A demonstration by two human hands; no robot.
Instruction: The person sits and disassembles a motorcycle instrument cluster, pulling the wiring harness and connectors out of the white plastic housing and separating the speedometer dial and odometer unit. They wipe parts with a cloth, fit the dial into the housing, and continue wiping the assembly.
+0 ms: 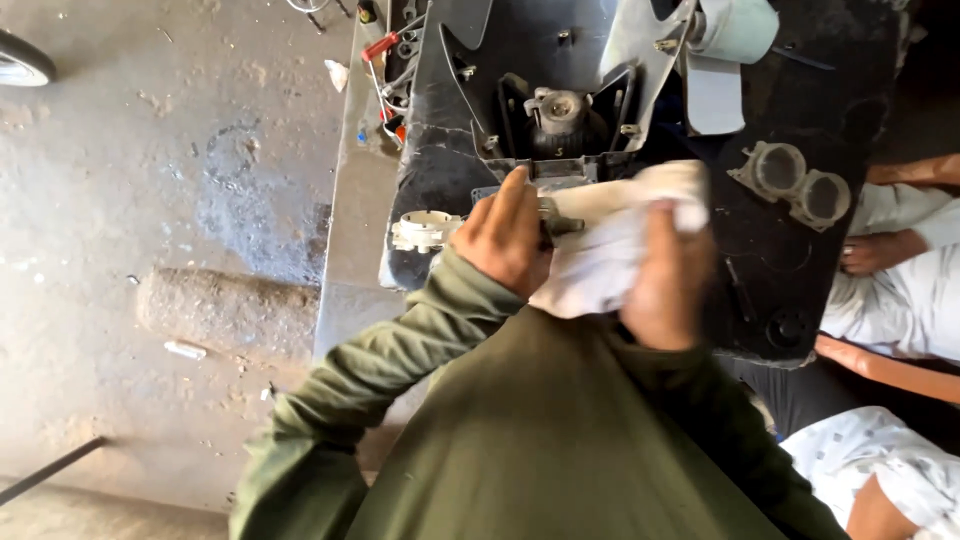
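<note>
Hands first: my left hand (508,243) is curled around a small grey metal part (556,222), thumb up on top, and my right hand (668,280) is bunched tight around a crumpled white cloth (600,255) pressed against that part. All of it sits over the black plastic vehicle panel (450,150) lying on the grey metal surface (350,230).

Risk as I see it: the cloth could snag on the part's stub, or the part could slip and drop to the concrete floor (150,200).

Count: one cloth, one panel, one white plastic socket (424,230), one clear twin-ring lens piece (792,182), plus someone else's hand (880,250) nearby.
</note>
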